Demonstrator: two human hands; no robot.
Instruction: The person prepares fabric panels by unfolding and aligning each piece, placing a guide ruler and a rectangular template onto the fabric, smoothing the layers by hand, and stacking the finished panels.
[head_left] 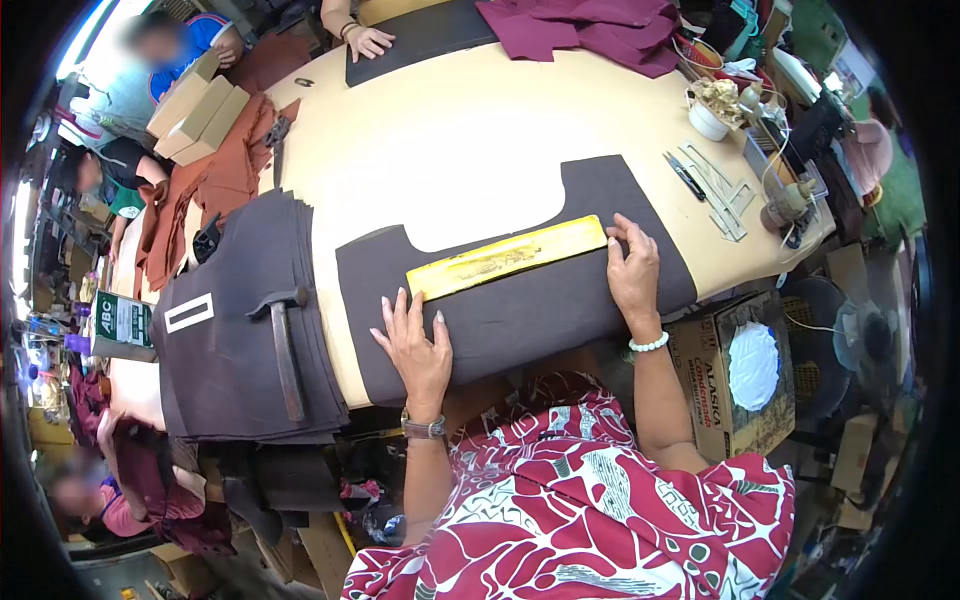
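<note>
A dark brown cut piece (520, 310) with a notched far edge lies flat before me on the pale table. Across it rests a long yellow bar (508, 256), tilted slightly up to the right. My left hand (413, 345) lies on the dark piece with fingers spread, fingertips beside the bar's left end. My right hand (633, 265) is at the bar's right end, its fingers apart and touching or nearly touching it. Neither hand is wrapped around anything.
On the left, a hammer (287, 360) and a white rectangular frame (190, 313) lie on stacked dark pieces (240, 260). Snips (685, 177) and clear rulers (720, 190) are at right. A co-worker's hand (369, 41) rests on a dark sheet (430, 42) across the table.
</note>
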